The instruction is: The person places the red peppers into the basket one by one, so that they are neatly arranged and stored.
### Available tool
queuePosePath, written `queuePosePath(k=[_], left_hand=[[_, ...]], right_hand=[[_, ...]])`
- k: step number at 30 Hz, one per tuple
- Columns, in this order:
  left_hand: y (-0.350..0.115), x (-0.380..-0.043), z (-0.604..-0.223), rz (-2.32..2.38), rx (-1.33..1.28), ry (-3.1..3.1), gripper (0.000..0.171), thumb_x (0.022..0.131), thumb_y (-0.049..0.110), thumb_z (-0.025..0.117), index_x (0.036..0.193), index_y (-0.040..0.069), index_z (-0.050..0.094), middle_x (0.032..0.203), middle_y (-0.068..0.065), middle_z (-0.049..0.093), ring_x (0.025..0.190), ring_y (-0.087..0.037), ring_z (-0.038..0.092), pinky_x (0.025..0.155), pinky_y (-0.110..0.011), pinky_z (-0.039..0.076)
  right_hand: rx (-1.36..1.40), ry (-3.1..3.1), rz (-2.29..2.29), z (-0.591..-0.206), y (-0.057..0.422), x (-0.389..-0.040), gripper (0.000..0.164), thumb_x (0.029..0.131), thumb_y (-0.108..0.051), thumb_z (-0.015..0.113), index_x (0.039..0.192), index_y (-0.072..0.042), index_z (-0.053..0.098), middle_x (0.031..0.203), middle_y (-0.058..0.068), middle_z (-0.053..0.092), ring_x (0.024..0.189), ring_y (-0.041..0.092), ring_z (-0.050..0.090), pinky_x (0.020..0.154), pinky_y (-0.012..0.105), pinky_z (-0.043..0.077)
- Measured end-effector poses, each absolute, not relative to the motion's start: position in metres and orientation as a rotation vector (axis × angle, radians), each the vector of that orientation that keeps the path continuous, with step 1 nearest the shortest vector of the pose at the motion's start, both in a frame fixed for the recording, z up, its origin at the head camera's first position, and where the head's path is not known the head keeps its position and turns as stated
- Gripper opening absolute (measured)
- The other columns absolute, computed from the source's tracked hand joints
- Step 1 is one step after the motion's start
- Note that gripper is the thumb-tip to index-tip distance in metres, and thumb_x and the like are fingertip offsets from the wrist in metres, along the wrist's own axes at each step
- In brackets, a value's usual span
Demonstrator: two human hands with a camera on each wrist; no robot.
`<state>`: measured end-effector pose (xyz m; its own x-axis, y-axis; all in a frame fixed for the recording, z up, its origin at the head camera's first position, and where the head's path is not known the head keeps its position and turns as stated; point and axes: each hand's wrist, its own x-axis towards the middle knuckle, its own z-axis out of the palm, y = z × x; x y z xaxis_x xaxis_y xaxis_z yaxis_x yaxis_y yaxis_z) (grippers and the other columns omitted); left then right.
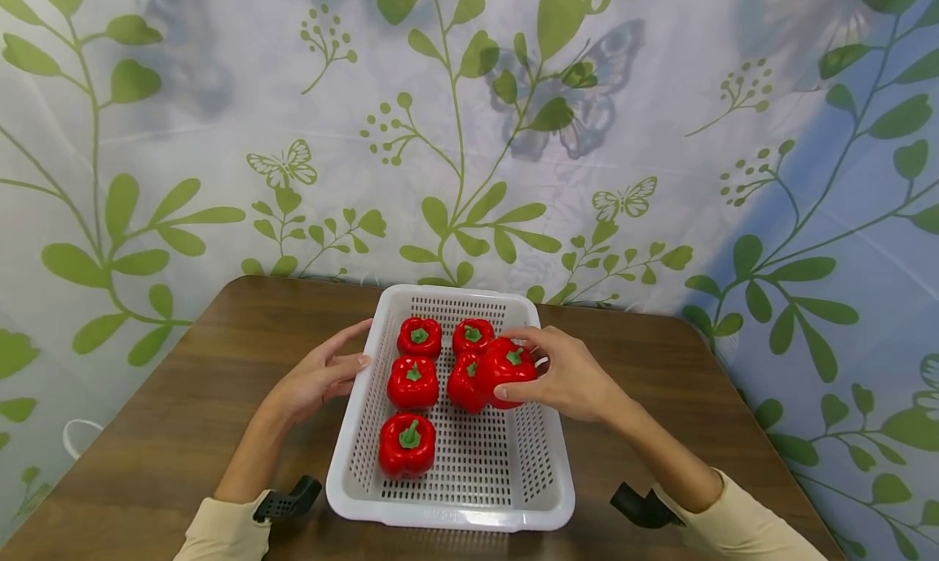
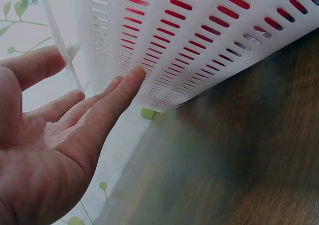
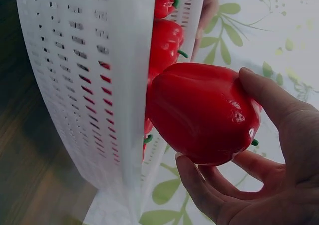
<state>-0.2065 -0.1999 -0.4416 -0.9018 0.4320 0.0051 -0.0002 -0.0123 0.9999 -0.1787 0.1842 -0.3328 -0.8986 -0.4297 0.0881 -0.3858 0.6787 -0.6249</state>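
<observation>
A white perforated plastic basket (image 1: 447, 514) stands on the table with several red bell peppers in it, one of them a pepper (image 1: 407, 447) at the near left. My right hand (image 1: 568, 373) grips another red bell pepper (image 3: 204, 112) between thumb and fingers, above the basket's right side. It overlaps a pepper (image 1: 465, 384) in the head view, and its green stem points up. At the basket's left side is my left hand (image 1: 317, 375). Its fingers are fairly straight, and in the left wrist view a fingertip (image 2: 135, 75) touches the slotted wall.
The brown wooden table (image 1: 242, 341) spreads on both sides of the basket. Behind it hangs a cloth (image 1: 455, 137) printed with leaves and butterflies. Each wrist carries a black mount, one (image 1: 288, 500) at the left sleeve and one (image 1: 645, 505) at the right.
</observation>
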Motion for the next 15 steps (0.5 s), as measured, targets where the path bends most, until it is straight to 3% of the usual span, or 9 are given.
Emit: queuePosePath(k=[10,15], left_hand=[[-0.199,-0.206,-0.44,1.989,0.446,1.965,0.067,0.105,0.018,0.055,0.162,0.021,0.022,0.149,-0.029,0.049,0.118,-0.033,0.068,0.093,-0.048,0.059],[-0.199,-0.206,-0.44,1.982,0.452,1.965,0.067,0.105,0.018,0.055,0.163,0.021,0.02,0.149,-0.029,0.049,0.118,-0.033,0.069,0.093,-0.047,0.059]], right_hand=[[-0.753,2.733,-1.027,-0.332,0.175,-0.166,0.068,0.076,-0.041,0.087,0.136,-0.023,0.061,0.123,0.003,0.065,0.102,0.022,0.063,0.078,0.031,0.061],[-0.789,2.646,-1.035,-0.342,0.169,-0.161,0.068,0.078,-0.038,0.087,0.138,-0.018,0.06,0.128,0.003,0.064,0.109,0.023,0.061,0.08,0.031,0.062]])
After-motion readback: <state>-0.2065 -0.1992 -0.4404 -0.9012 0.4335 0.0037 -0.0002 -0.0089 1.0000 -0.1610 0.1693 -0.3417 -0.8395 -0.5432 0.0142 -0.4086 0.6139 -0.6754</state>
